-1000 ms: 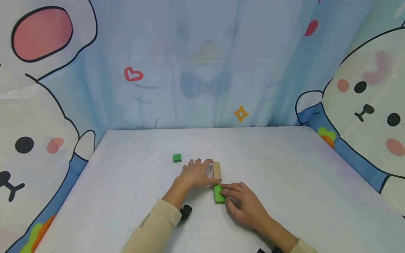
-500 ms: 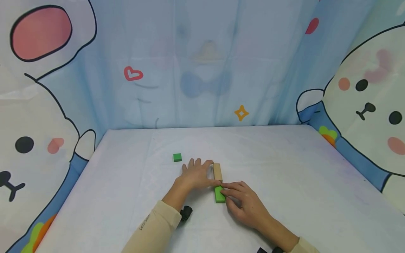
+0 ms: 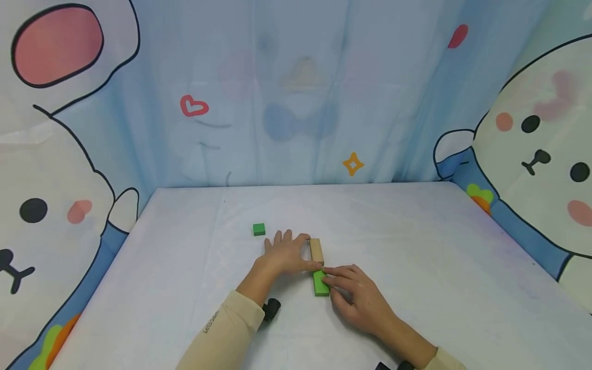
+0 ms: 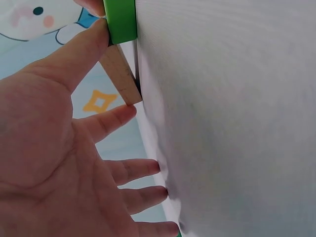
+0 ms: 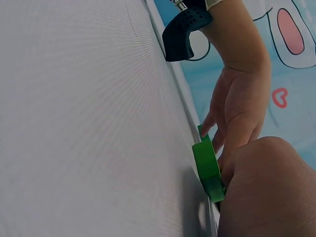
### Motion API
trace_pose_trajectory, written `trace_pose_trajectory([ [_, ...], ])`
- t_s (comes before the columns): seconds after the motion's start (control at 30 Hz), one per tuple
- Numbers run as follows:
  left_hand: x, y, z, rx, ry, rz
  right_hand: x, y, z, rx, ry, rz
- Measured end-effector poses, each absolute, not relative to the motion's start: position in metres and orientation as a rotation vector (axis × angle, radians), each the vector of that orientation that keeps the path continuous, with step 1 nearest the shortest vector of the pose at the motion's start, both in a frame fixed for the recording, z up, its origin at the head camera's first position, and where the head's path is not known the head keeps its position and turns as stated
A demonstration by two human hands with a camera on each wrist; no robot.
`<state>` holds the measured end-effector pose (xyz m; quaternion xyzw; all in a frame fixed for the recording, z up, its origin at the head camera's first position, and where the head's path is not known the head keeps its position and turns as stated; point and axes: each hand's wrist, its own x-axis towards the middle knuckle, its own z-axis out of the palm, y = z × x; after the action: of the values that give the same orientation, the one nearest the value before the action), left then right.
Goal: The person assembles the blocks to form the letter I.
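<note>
A plain wooden block lies on the white table, end to end with a bright green block nearer the body. My left hand spans the wooden block, thumb at its near end and index finger at its far end; the left wrist view shows both tips against the wood. The other left fingers spread loosely over the cloth. At the right side of the green block, fingertips of my right hand touch its upper edge. In the right wrist view, the right hand partly hides that green block.
A small green block sits apart, beyond my left fingers. White cloth covers the table. Behind it hangs a blue curtain with cartoon prints. Black wrist devices sit at both cuffs, the left one near the tabletop.
</note>
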<state>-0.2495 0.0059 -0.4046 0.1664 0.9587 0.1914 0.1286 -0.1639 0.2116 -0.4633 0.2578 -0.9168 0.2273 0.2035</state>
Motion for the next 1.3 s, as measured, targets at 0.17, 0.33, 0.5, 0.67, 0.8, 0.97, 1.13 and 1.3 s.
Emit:
trace_pose_trajectory([
  [0.17,-0.2495,0.0062,-0.4033,0.476,2.787,0.543,-0.1641,0.2118,-0.4632,0.711,-2.567,0.641],
  [0.33,-0.2495,0.0059,-0.4016,0.462,2.774,0.556,-0.1639,0.2116,-0.4627,0.707,-2.57,0.64],
  [0.5,-0.2502,0.0056,-0.4017,0.471,2.771,0.556,-0.1631,0.2115,-0.4617,0.695,-2.576,0.642],
  [0.67,-0.25,0.0054,-0.4024,0.472,2.769,0.556,-0.1631,0.2114,-0.4618,0.693,-2.578,0.644],
  [0.8,-0.2499,0.0057,-0.4032,0.474,2.765,0.547,-0.1635,0.2118,-0.4623,0.704,-2.568,0.653],
  [0.97,-0.2504,0.0069,-0.4028,0.479,2.764,0.524,-0.1651,0.2125,-0.4626,0.722,-2.545,0.667],
  [1.13,-0.2497,0.0072,-0.4013,0.47,2.763,0.516,-0.1672,0.2103,-0.4627,0.728,-2.511,0.67],
  [1.3,-0.2497,0.0075,-0.4014,0.458,2.761,0.524,-0.1695,0.2064,-0.4591,0.707,-2.499,0.612],
])
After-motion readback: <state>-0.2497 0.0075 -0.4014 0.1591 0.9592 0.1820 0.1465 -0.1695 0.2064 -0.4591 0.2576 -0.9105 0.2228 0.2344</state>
